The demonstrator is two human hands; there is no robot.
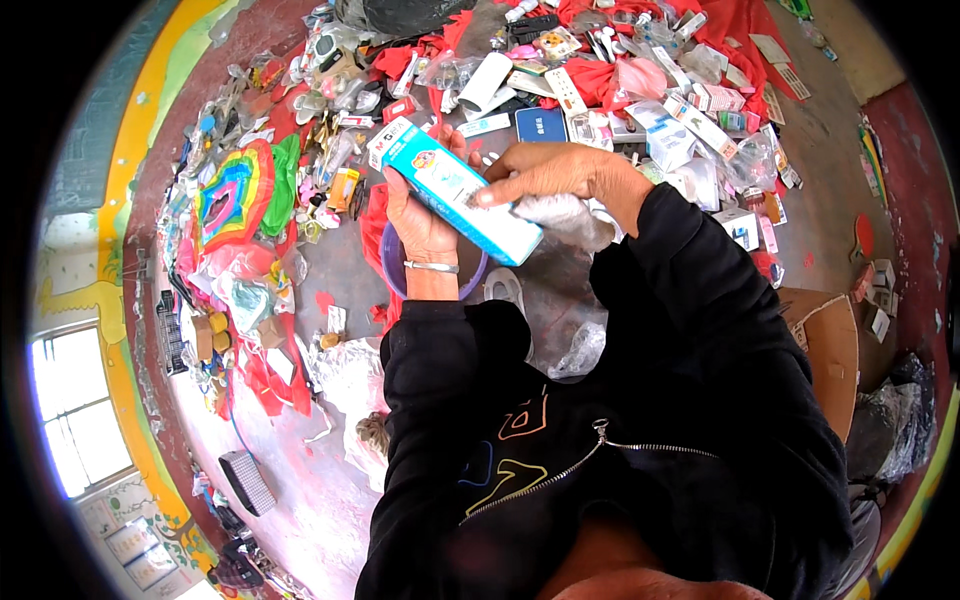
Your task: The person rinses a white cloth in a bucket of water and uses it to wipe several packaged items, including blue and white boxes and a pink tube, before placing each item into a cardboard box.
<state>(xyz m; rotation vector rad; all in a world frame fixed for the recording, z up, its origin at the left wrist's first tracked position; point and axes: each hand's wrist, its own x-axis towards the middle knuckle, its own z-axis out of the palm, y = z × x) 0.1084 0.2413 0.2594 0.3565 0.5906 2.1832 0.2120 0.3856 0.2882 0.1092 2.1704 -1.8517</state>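
A blue-and-white box (465, 195) is held aslant above the far right part of the purple basin (389, 258). The left hand (425, 225) grips its upper end, thumb on the near side, fingers curled behind. The right hand (560, 175) holds a greyish-white cloth (568, 217) (rather crumpled), its thumb lying on the printed face. Beyond the basin lies a blue booklet (541, 125); left of it, a rainbow-striped thing (238, 190); well to its right, an open carton (825, 350).

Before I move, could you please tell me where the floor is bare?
Pale floor between the grey basket and black jacket, and a dark strip left of the red paddle; beyond the blue box, the pile is crowded.
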